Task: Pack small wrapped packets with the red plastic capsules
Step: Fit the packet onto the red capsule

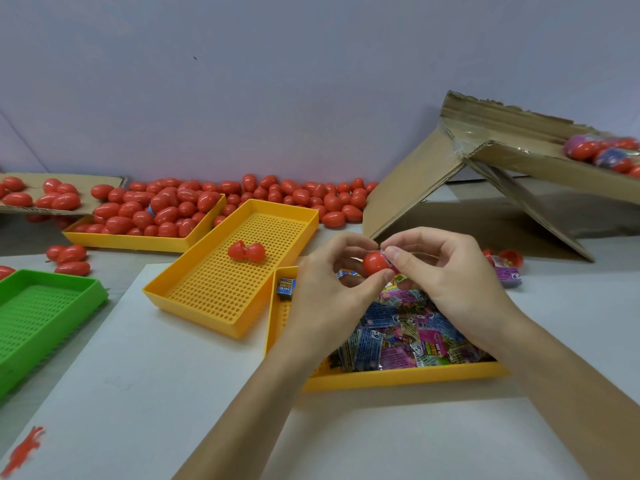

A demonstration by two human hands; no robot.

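My left hand grips a red capsule between thumb and fingers, above the yellow tray of small wrapped packets. My right hand pinches a small packet at the capsule's top right, pressed against the capsule. An opened red capsule with its two halves joined lies in the middle yellow perforated tray. A small blue box sits at the left end of the packet tray.
A yellow tray heaped with red capsules stands back left, with more loose along the wall. A green tray sits at left. An open cardboard box with capsules stands at right. Another open capsule and packet lie beyond my right hand.
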